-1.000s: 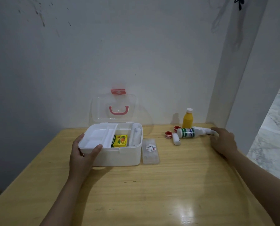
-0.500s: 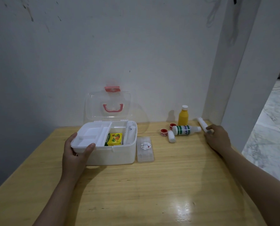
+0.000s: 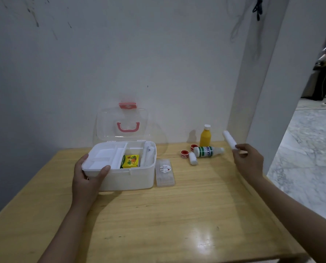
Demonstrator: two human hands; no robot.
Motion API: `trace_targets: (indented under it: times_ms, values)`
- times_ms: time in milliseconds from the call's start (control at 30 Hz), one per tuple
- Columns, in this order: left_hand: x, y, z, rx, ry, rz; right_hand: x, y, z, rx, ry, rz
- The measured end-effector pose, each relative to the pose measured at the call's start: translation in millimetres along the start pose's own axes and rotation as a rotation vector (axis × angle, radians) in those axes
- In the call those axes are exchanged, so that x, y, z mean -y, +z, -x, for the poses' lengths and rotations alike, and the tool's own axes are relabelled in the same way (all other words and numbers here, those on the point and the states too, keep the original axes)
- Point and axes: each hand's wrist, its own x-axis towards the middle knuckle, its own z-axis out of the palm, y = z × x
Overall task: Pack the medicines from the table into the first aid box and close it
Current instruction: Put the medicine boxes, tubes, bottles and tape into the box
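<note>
A white tube [image 3: 229,139] is pinched in the right hand's [image 3: 249,162] fingers [image 3: 240,148] and held up off the bench [image 3: 177,215]. The left hand [image 3: 87,179] is wrapped tight round the front left corner of the open first aid box [image 3: 128,179]. Inside, a yellow carton [image 3: 130,161] and a white tray [image 3: 105,158] can be seen. A clear case [image 3: 165,172] is parked right beside it, bottles [image 3: 205,147] further right.

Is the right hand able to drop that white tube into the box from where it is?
Probably yes. The right hand holds the white tube above the table, the box has its lid up, and nothing stands between them. The left hand steadies the box.
</note>
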Motion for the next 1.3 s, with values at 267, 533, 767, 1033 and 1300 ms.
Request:
trace_targets:
  times_ms: [267, 533, 767, 1033, 1300]
  values:
    - [0.5, 0.4, -2.4, -0.015, -0.007, 0.005, 129.4, -3.1, 61.5, 0.176, -0.199, -0.348]
    - [-7.3, -3.6, 0.3, 0.021, -0.031, 0.046, 233.8, 53.7, 87.8, 0.414, -0.485, -0.344]
    - [-7.0, -6.4, 1.5, 0.056, -0.035, 0.040, 259.3, 111.5, 97.7, 0.564, -0.522, -0.119]
    - [-3.9, -6.7, -0.7, 0.058, -0.032, 0.050, 262.7, 122.2, 108.7, 0.751, -0.517, -0.028]
    - [-1.2, -6.0, -0.8, 0.051, -0.032, 0.047, 224.9, 92.4, 87.6, 0.615, -0.466, -0.088]
